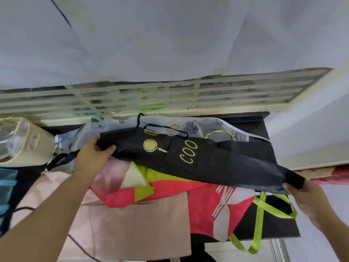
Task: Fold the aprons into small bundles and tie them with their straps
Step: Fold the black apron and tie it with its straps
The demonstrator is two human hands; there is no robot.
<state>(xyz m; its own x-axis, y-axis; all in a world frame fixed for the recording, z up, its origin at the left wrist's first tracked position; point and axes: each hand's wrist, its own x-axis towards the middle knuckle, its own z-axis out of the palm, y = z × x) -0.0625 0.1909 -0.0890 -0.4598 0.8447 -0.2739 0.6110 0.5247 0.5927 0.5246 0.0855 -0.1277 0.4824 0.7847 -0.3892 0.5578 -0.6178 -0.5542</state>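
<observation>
The black apron is being held stretched out above the pile, already doubled lengthwise into a long band; its far end is being gripped by the left hand, thumb on top and fingers curled beneath, while the near end is being pinched by the right hand at the hem; so the folding step is judged to be under way, with the tying not yet begun. Next, the two ends are probably to be brought together to shorten the band, and its black straps, lying loose along the far edge, are to be kept free for the knot.

Beneath it the dark surface is being crowded by other aprons: a red apron with lime-green straps, a pink apron, and a grey printed apron at the back; little bare room is being left for laying the fold down, and the green loops are likely to snag. A cream container is standing at the left edge, beside the slatted window grille.
</observation>
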